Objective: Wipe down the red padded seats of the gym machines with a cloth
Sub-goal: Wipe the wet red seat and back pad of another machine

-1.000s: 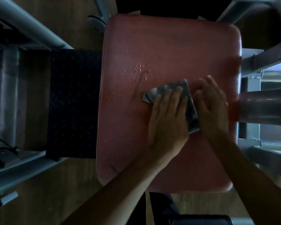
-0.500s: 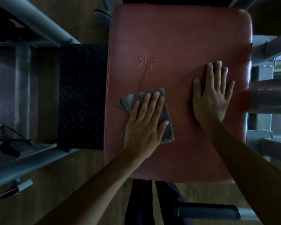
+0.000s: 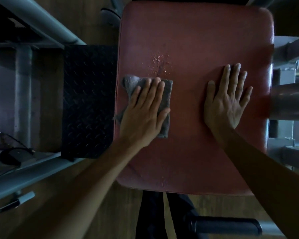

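- We look straight down on a red padded seat [image 3: 197, 40], with the grey metal frame [image 3: 41, 19] of a gym machine on either side of it.
- The left hand [image 3: 143, 107] lies flat, fingers straight and close together, and presses a grey cloth [image 3: 167, 90] onto the left part of the seat. The cloth's far corner reaches the seat's left edge.
- The right hand [image 3: 228, 100] rests palm down on the bare pad, fingers straight and spread. It holds nothing and is well apart from the cloth.
- Droplets [image 3: 160, 63] glisten on the pad just beyond the left fingertips, and smaller drops [image 3: 163, 181] sit near the front edge.
- A black tread plate [image 3: 88, 100] lies left of the seat, and a black handle grip [image 3: 224, 225] shows below it, above the wooden floor [image 3: 93, 18].
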`<state>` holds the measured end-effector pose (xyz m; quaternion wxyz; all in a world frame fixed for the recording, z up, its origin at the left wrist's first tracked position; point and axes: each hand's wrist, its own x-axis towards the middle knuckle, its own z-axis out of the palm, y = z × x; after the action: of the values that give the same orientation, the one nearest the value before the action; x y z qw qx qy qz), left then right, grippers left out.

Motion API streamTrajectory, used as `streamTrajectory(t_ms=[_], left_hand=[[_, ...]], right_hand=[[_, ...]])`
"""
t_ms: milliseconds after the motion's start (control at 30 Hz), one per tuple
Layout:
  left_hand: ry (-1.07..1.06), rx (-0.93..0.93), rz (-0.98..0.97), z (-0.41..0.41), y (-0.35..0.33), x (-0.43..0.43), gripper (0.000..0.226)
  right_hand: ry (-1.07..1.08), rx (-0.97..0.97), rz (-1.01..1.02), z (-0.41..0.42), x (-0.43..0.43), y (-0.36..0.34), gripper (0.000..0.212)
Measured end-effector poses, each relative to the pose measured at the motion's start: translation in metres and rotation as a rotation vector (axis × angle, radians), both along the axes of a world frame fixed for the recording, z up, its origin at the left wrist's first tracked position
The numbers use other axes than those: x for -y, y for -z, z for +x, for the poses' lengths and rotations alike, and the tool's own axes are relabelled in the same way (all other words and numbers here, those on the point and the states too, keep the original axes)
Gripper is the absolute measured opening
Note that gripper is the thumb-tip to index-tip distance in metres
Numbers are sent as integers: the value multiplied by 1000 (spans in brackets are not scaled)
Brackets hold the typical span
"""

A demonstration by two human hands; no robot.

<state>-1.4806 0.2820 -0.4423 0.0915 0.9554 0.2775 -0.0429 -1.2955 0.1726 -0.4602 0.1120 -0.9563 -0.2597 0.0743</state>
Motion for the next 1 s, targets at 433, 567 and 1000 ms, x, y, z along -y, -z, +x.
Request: streamTrajectory(t_ms=[433, 567, 1000], left_hand=[[38, -21, 38, -16, -3, -4, 61], [-199, -33, 20, 2, -2, 19, 65], [267, -55, 58, -13, 0, -23, 63]], right_hand=[[13, 15, 3, -1, 0, 0, 61], [15, 28, 9, -1, -1, 1, 61], [-177, 36, 5, -2, 4, 0, 59]])
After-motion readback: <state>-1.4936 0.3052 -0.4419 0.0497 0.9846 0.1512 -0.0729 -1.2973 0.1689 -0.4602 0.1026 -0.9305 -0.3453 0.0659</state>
